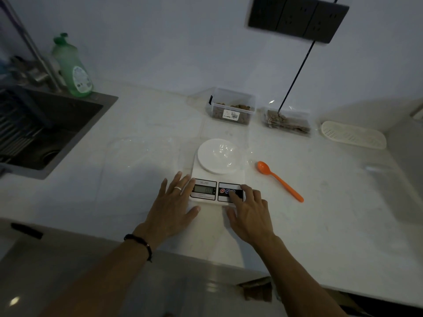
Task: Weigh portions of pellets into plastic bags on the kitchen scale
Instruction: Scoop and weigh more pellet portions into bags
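the left hand (170,208) is lying flat with fingers spread, its fingertips touching the left edge of the kitchen scale (217,177), while the right hand (248,213) is reaching over the scale's button panel with a finger pressing on it, the other fingers relaxed and holding nothing. the scale is sitting near the front of a pale marbled surface (332,213), with a crumpled clear plastic bag (225,154) lying on its round white platform. an orange spoon (280,180) is lying just right of the scale. behind, against the white wall, a clear container of brown pellets (232,107) is standing beside filled bags of pellets (287,122). a dark sink (45,131) is sitting at the left with a green dish soap bottle (72,67) on its rim, and black wall sockets (297,18) are hanging above.
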{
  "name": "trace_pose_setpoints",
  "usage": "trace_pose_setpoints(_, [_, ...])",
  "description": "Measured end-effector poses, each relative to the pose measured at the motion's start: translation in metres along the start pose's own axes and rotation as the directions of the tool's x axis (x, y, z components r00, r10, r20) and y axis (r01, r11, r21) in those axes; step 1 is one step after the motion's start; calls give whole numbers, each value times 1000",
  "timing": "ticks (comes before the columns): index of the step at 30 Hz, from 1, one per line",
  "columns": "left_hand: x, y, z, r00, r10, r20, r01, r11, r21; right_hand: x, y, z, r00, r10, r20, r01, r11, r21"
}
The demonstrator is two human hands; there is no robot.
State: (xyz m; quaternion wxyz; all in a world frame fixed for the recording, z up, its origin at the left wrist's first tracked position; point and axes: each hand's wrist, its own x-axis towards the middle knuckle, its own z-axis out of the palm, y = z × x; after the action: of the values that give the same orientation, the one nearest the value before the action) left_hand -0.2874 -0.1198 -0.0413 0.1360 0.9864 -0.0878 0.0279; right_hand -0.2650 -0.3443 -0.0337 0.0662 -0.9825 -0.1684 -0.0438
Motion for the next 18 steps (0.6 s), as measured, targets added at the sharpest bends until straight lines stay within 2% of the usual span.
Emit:
trace_pose_setpoints(10, [8, 0, 2, 1000, 10, -22, -9, 1000, 9, 5, 2, 4, 999, 50, -12, -49, 993, 105])
trace_pose_setpoints(18, [12, 5, -4, 1000, 8, 3, -8, 1000, -6, 2, 3, -1, 999, 32, -5, -31, 996, 83])
